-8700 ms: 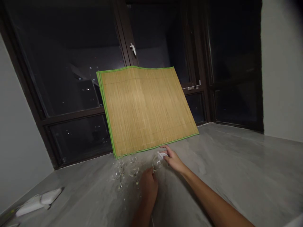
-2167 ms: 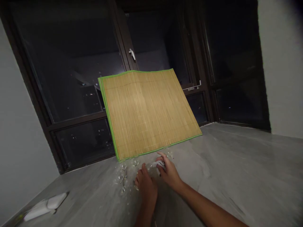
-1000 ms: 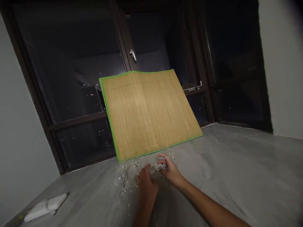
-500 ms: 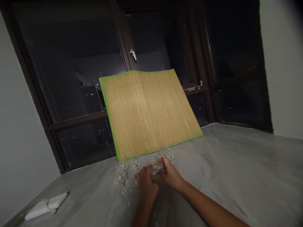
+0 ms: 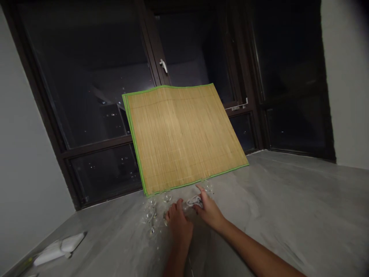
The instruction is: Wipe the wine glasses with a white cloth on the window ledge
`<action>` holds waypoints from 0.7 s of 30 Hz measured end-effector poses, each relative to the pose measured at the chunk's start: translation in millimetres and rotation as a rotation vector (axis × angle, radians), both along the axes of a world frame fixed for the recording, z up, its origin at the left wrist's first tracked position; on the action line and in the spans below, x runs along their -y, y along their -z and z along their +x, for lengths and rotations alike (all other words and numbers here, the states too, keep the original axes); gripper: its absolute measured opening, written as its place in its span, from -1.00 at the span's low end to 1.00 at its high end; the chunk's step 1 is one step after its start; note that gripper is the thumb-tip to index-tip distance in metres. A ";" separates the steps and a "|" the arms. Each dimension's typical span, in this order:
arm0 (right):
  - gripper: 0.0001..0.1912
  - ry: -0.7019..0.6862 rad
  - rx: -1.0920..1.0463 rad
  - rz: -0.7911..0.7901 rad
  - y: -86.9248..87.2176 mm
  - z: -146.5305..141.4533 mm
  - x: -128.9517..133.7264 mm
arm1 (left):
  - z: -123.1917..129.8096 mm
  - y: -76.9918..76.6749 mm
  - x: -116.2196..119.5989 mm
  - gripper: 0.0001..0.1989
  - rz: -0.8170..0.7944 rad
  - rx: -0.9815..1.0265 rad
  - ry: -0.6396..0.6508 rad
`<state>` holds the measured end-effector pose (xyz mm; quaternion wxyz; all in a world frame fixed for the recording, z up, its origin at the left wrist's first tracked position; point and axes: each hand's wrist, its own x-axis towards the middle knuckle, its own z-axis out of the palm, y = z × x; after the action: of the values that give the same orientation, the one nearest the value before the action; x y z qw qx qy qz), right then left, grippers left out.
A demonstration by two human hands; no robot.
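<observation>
A clear stemmed glass (image 5: 186, 207) lies on its side between my two hands, partly hidden by the fingers. My left hand (image 5: 179, 221) is wrapped round its left part. At the glass's right end, my right hand (image 5: 210, 209) pinches a small white crumpled piece with dark lines (image 5: 195, 201), which looks like cloth; its index finger points forward. Several other stemmed glasses stand close by: one glass (image 5: 167, 197) is beyond my left hand, another glass (image 5: 148, 216) is to its left, and a third glass (image 5: 207, 185) is behind my right hand.
A tan bamboo mat with green edging (image 5: 184, 134) leans upright against the dark window (image 5: 86, 77), behind the glasses. The grey marbled surface (image 5: 276, 207) runs up to the window frame. At the lower left lies a white folded bundle (image 5: 59, 249).
The white piece at my right hand shows more fully than before. Both hands have stayed nearly in place, and the view has shifted slightly.
</observation>
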<state>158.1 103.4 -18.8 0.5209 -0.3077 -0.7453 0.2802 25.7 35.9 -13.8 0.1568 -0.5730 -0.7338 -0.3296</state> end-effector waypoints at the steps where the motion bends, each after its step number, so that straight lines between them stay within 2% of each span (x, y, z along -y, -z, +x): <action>1: -0.20 -0.008 -0.006 0.013 -0.6 0.0 1.3 | 0.0 0.3 -0.5 -0.40 -0.008 0.002 -0.004; 7: -0.37 -0.113 -0.084 -0.039 -1.7 -1.4 5.5 | 0.1 1.4 -1.4 -0.40 -0.034 0.011 -0.001; 12: -0.44 -0.097 -0.034 -0.076 4.1 -3.3 -2.3 | 1.3 -0.1 1.2 -0.39 -0.045 -0.006 0.018; 15: -0.41 -0.082 0.001 -0.056 7.7 -3.7 -6.3 | 1.7 -1.3 2.4 -0.39 -0.057 -0.010 0.005; 21: -0.30 0.036 -0.013 0.060 11.4 -4.8 -6.4 | 1.8 2.0 -0.8 -0.41 -0.061 0.010 -0.001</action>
<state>153.4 109.7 -30.1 0.5398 -0.3033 -0.7443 0.2503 27.4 36.7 -15.9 0.1357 -0.5757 -0.7445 -0.3096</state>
